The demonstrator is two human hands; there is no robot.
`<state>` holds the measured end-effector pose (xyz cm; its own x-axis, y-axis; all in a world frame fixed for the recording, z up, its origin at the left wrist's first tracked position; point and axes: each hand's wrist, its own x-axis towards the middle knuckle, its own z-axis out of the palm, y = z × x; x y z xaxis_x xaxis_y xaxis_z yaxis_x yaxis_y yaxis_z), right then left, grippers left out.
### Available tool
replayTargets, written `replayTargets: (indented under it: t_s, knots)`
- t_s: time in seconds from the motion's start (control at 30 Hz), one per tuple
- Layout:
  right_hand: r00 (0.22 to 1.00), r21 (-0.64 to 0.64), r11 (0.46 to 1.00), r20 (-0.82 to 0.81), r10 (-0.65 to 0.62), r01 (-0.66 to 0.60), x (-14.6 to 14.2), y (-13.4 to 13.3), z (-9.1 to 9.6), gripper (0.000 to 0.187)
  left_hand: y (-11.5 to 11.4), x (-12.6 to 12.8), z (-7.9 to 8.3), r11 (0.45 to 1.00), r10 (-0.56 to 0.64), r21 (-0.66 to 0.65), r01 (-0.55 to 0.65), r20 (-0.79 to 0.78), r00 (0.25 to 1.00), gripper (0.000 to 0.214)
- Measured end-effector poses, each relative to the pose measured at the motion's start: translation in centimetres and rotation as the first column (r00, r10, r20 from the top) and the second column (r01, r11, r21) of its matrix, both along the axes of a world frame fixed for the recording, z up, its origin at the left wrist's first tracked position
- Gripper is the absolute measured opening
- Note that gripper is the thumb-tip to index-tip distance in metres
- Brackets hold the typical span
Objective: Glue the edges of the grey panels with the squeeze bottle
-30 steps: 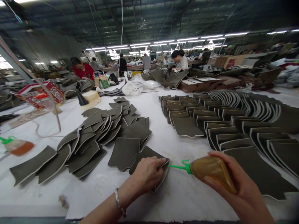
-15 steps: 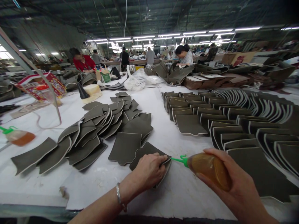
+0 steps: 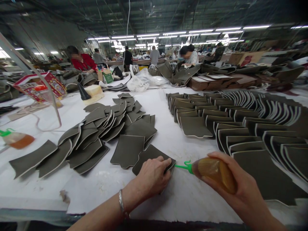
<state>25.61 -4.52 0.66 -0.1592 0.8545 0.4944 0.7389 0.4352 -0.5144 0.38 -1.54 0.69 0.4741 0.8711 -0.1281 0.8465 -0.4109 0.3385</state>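
My left hand [image 3: 154, 175] grips a dark olive leather-like piece [image 3: 149, 156] near its right end, fingers curled over it. The hand hides much of that piece. In my right hand [image 3: 240, 189] is a squeeze bottle [image 3: 214, 173] of amber liquid, tilted to the left. Its thin green nozzle [image 3: 186, 166] meets the right edge of the held piece, close to my left fingertips. Just beyond my left hand lies another flat olive piece [image 3: 127, 150], beside a loose heap of similar pieces [image 3: 96, 128].
Rows of overlapping pale-edged pieces [image 3: 240, 131] cover the right side of the white table [image 3: 101, 186]. A second green-tipped bottle [image 3: 18, 140] lies at the left. Behind it are a slanted metal pole [image 3: 51, 93] and a patterned red bag [image 3: 51, 85]. Several people are farther back.
The nozzle tip has slipped slightly down the held piece's edge, toward me. My left hand keeps its grip. The whole view has shifted a little.
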Motion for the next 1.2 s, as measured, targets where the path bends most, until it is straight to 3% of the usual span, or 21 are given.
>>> replayTargets:
  t_s: [0.23, 0.43, 0.6, 0.8, 0.97, 1.13, 1.2]
  knots:
    - [0.998, -0.015, 0.999, -0.035, -0.047, 0.046, 0.3, 0.0, -0.3, 0.040, 0.0, -0.2, 0.2, 1.000, -0.009, -0.009, 0.009, 0.034, 0.999, 0.029]
    - [0.999, -0.058, 0.998, -0.029, 0.016, -0.017, 0.5, -0.2, -0.6, 0.039, -0.1, -0.3, 0.0, 1.000, -0.012, -0.023, 0.014, 0.074, 0.997, 0.034]
    - [0.996, -0.073, 0.995, -0.062, -0.065, 0.061, 0.7, -0.1, -1.0, 0.040, 0.0, -0.3, 0.0, 1.000, -0.013, -0.015, 0.014, 0.091, 0.996, 0.041]
    - [0.989, -0.188, 0.982, -0.145, -0.014, -0.013, 0.6, -0.6, -1.5, 0.038, 0.0, -0.4, 0.0, 0.999, -0.023, -0.023, 0.025, 0.090, 0.996, 0.041]
    - [0.986, -0.141, 0.989, -0.156, -0.059, 0.037, 0.5, -0.6, -1.5, 0.040, 0.0, -0.6, 0.3, 0.998, -0.033, -0.043, 0.036, 0.060, 0.998, 0.045]
    - [0.969, -0.264, 0.963, -0.246, -0.014, -0.053, 0.0, -1.6, -1.7, 0.038, -0.1, -0.7, 0.5, 0.997, -0.027, -0.072, 0.033, 0.081, 0.996, 0.048]
    - [0.966, -0.248, 0.967, -0.258, -0.017, -0.050, 0.0, -1.8, -1.7, 0.038, -0.2, -0.9, 0.5, 0.995, -0.027, -0.088, 0.036, 0.100, 0.995, 0.049]
